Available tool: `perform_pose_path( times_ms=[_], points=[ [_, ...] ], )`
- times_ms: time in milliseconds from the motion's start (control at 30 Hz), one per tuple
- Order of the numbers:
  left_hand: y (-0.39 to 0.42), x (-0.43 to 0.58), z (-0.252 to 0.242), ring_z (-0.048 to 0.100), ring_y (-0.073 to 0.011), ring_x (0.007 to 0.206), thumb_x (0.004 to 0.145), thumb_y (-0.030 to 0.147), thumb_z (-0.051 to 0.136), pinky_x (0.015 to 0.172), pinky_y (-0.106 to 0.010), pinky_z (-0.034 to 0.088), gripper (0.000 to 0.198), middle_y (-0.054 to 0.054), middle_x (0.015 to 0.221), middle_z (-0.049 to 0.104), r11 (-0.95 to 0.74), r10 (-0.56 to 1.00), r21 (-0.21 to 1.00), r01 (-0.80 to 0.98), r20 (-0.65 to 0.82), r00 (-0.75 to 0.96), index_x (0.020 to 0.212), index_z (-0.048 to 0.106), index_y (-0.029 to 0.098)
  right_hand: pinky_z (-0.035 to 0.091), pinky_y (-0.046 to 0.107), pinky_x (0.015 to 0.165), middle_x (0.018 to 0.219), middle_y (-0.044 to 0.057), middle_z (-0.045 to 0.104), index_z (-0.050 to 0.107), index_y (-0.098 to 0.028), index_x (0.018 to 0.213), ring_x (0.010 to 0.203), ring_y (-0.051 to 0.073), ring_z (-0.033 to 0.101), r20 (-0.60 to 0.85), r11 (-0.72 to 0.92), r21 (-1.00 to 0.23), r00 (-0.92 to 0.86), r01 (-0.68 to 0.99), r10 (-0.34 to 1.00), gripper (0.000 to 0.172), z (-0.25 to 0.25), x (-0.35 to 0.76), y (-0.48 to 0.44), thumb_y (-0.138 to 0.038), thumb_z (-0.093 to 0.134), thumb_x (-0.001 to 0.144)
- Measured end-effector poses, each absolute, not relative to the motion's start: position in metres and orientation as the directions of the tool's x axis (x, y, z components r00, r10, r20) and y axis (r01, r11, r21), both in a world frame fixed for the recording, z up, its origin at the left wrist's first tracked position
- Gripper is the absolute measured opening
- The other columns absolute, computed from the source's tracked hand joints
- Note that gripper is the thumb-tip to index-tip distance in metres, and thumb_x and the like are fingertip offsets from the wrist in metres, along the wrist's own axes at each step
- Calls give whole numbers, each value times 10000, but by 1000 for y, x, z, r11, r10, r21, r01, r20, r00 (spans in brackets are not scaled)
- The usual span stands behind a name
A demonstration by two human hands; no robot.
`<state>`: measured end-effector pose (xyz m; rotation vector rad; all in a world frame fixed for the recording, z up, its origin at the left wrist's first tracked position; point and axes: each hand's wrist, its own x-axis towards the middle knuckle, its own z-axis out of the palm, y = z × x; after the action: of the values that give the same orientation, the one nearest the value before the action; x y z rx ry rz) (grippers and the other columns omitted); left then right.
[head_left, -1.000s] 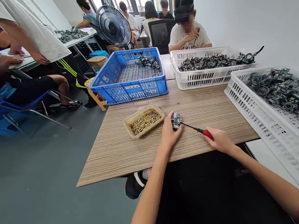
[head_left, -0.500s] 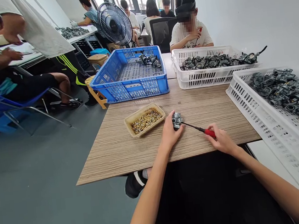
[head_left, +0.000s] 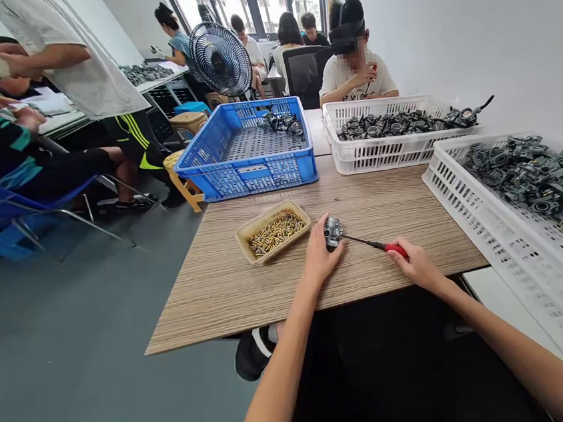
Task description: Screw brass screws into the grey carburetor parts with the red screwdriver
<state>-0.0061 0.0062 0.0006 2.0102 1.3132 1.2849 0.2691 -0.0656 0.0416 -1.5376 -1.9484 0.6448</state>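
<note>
Carburetor (head_left: pixel 333 232) sits gripped in the left hand (head_left: pixel 319 258), while the right hand (head_left: pixel 415 265) clasps the screwdriver (head_left: pixel 373 244) against it.

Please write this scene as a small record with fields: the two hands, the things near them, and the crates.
left hand: holds the small metal part on the wooden table
right hand: grips the screwdriver, tip at the part
near: tan tray of brass pieces, left of the part
crates: blue crate with a few parts; far white crate and near white crate full of dark parts
others: person seated opposite
</note>
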Motion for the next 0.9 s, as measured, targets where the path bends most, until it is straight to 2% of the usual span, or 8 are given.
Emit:
perform_pose_path(
  times_ms=[167,267,433,500,633,733,900],
  points=[
    [7,-7,-1,553,-303,1434,912,285,702,1243,-500,429,753,-150,1523,573,-473,870,731,492,477,128,1589,377,234,417,303,599,717,-17,626,482,-255,1074,555,199,570,150,198,-683,-131,703,980,249,39,269,-66,-467,555,965],
    [7,-7,-1,556,-300,1430,911,276,697,1244,-497,428,755,-148,1507,582,-476,869,726,496,475,140,1591,373,230,387,297,578,645,-45,553,469,-264,1009,527,192,526,143,189,-695,-123,694,982,218,37,270,-65,-475,518,983],
    [6,-7,-1,558,-296,1424,908,266,688,1244,-496,427,755,-147,1510,579,-480,868,724,495,475,147,1592,370,230,349,296,571,578,-70,427,500,-264,921,498,176,463,131,197,-708,-147,679,980,320,39,270,-65,-552,431,1044],
    [6,-7,-1,558,-297,1424,910,268,686,1242,-497,429,752,-150,1513,576,-481,867,725,493,475,148,1591,371,226,366,298,579,591,-64,451,507,-262,943,508,179,482,132,203,-705,-155,680,979,309,39,270,-65,-543,433,1047],
    [6,-7,0,563,-299,1418,907,268,693,1235,-505,435,755,-148,1502,582,-468,874,730,497,464,142,1590,374,231,430,305,612,758,-12,625,474,-256,1092,594,202,588,161,211,-711,-137,671,977,245,37,270,-66,-472,530,991],
    [6,-7,0,564,-298,1417,903,265,691,1237,-504,433,743,-147,1497,588,-474,871,725,499,468,147,1579,386,228,411,306,599,690,-28,587,465,-263,1033,565,206,568,159,206,-702,-132,682,978,215,35,271,-64,-474,498,1004],
    [7,-7,0,575,-298,1406,906,279,681,1227,-501,445,715,-154,1491,597,-473,872,731,493,467,145,1561,403,215,359,301,580,596,-55,485,487,-265,948,520,197,514,133,207,-688,-160,696,978,305,36,272,-64,-542,411,1052]
  ],
)
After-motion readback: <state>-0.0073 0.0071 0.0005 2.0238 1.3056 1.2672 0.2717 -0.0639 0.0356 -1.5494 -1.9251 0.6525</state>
